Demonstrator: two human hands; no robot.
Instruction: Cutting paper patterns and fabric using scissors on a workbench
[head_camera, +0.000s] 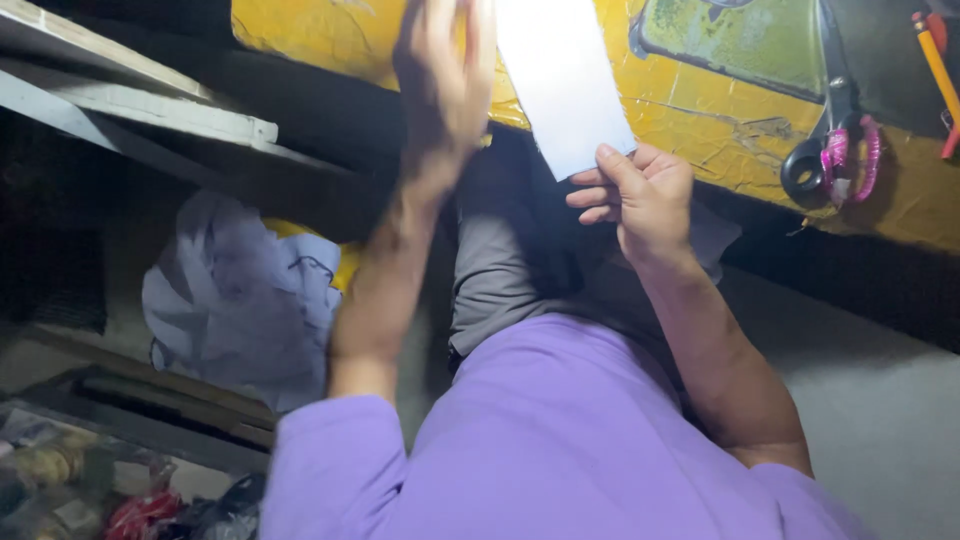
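My right hand (640, 195) grips the lower corner of a white sheet of paper (560, 70), thumb on top, holding it over the edge of a worn yellow table (700, 110). My left hand (445, 80) is raised beside the sheet's left edge, blurred by motion, fingers spread and palm toward the paper; whether it touches the sheet I cannot tell. I wear a purple shirt and grey trousers.
Scissors (835, 140) with black and pink-wrapped handles lie on the table at the right, with a yellow pencil (938, 65) beyond them. A crumpled white plastic bag (245, 300) sits on the floor at the left, below wooden planks (150, 100). Clutter fills the lower left corner.
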